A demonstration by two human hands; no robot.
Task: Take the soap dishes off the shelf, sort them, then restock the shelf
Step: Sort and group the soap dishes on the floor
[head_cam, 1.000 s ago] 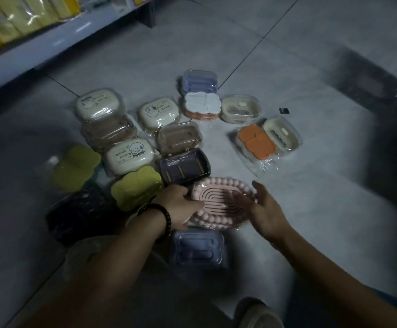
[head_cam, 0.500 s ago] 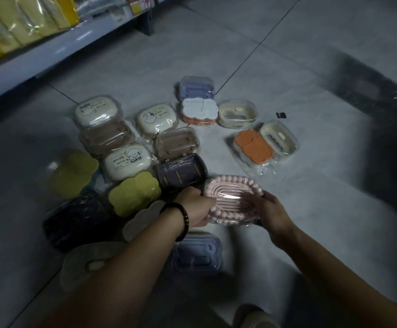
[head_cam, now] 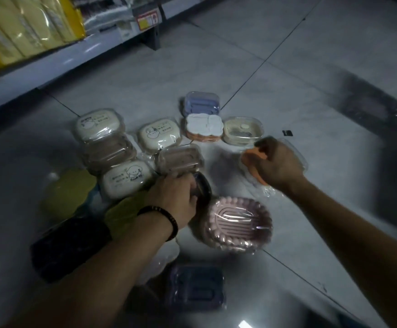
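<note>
Orange dish beside open floor, right hand; dark dish, left hand.

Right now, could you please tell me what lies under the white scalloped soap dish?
An orange dish lies under the white scalloped soap dish; only its near edge shows. The rest of it is covered.
</note>
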